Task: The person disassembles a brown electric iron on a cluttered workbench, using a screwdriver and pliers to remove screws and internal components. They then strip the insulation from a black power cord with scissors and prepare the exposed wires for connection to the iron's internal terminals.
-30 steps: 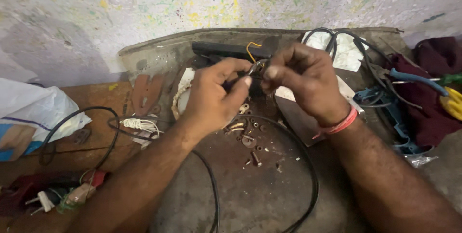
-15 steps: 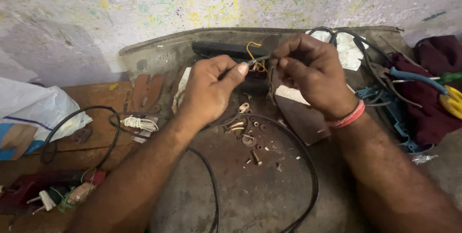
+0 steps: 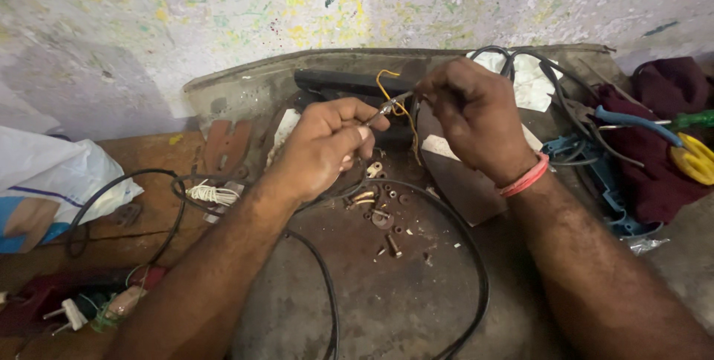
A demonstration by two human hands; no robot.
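- Since the earlier frame our right hand point(image 3: 476, 118) had lifted slightly.
- Both hands pinched the thin yellow wire point(image 3: 388, 94) between them.
- Our left hand point(image 3: 327, 148) fingers stayed closed above the scattered small metal screws point(image 3: 383, 215).

My right hand point(image 3: 476, 118) wears a pink-red band point(image 3: 525, 178). Between my fingers runs a thin yellow wire point(image 3: 390, 91). Below loops a black rubber cable point(image 3: 468, 256) on the grey-brown stained slab point(image 3: 387, 308). The wall point(image 3: 223, 10) is pale lilac, flecked yellow and green.
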